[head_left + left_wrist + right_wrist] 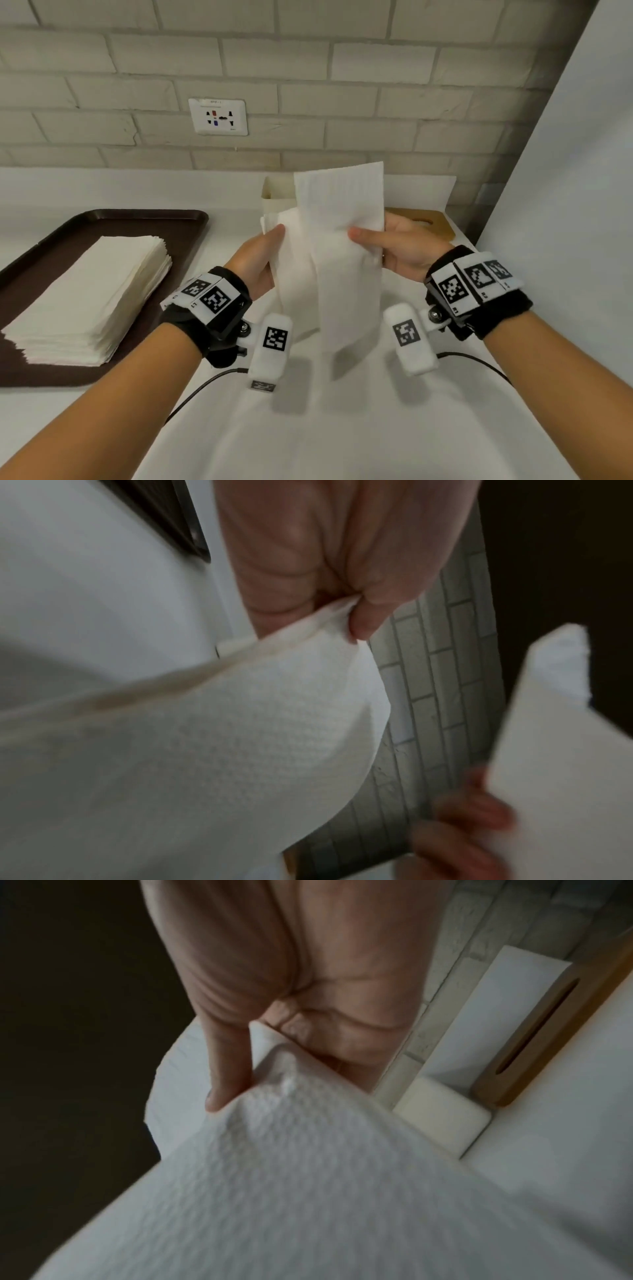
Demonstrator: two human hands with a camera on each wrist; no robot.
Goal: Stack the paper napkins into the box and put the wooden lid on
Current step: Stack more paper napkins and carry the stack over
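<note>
Both hands hold white paper napkins up in the air over the counter. My left hand [263, 250] pinches a drooping napkin [294, 267] between thumb and fingers; the left wrist view shows that napkin [240, 737] caught at its top edge. My right hand [383, 243] pinches a flatter napkin [342, 219] that stands upright, also seen close as a napkin [308, 1177] in the right wrist view. Behind them the cream box [270, 195] is mostly hidden. The wooden lid [424, 219] with a slot lies at the right; the right wrist view shows the lid [548, 1031] beside the box [441, 1118].
A dark brown tray [164, 222] at the left holds a tall stack of napkins [92, 294]. A brick wall with a socket plate [218, 117] runs along the back. A white panel [565, 171] closes off the right side. Cables trail over the white counter [342, 428].
</note>
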